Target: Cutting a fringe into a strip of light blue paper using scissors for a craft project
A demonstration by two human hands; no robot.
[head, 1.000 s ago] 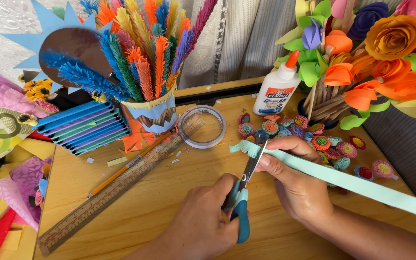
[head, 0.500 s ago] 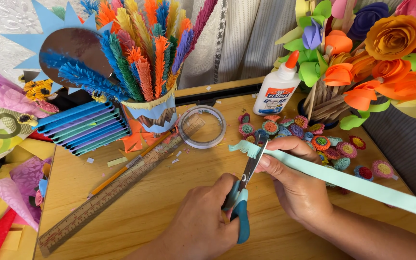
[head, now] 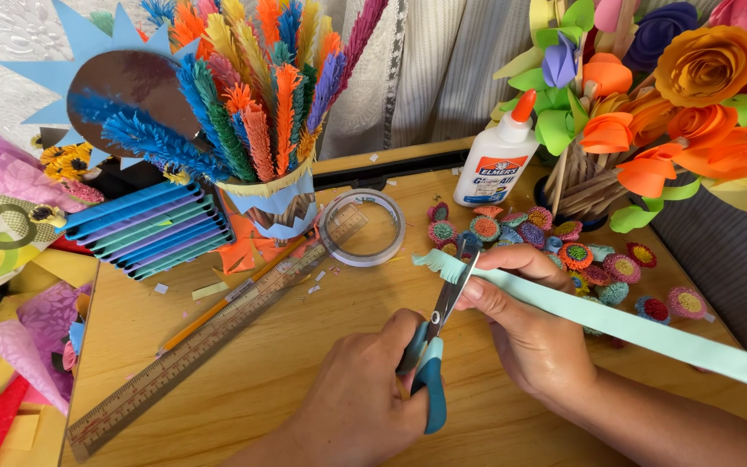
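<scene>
The left hand [head: 365,406] is closed around the blue-handled scissors [head: 438,333], fingers through the loops, with the blades pointing up and away across the near end of a long pale mint paper strip [head: 616,324]. The right hand [head: 525,333] pinches that strip just behind the blades, thumb on top and fingers curled under, while the rest of the strip trails off to the right past the table edge. The free end beyond the blades is already fringed with short snips.

The main risk sits in how close the right thumb [head: 490,290] lies to the blades: it looks to be just beside the cutting edge, so a snip taken without shifting the grip could nick the skin. A cut driven too deep could sever the strip instead of fringing it, since the paper is narrow. Whether the blades are open or closed on the paper is hard to tell from this angle, as the strip hides the tips.

The long unsupported tail could sag or twist and pull the cut line askew. It could also sweep the small rolled paper flowers [head: 581,255] lying just behind the hand, or knock the glue bottle [head: 499,160] standing near them. The wooden ruler [head: 209,333] and tape roll [head: 362,227] lie to the left, well apart from the work
</scene>
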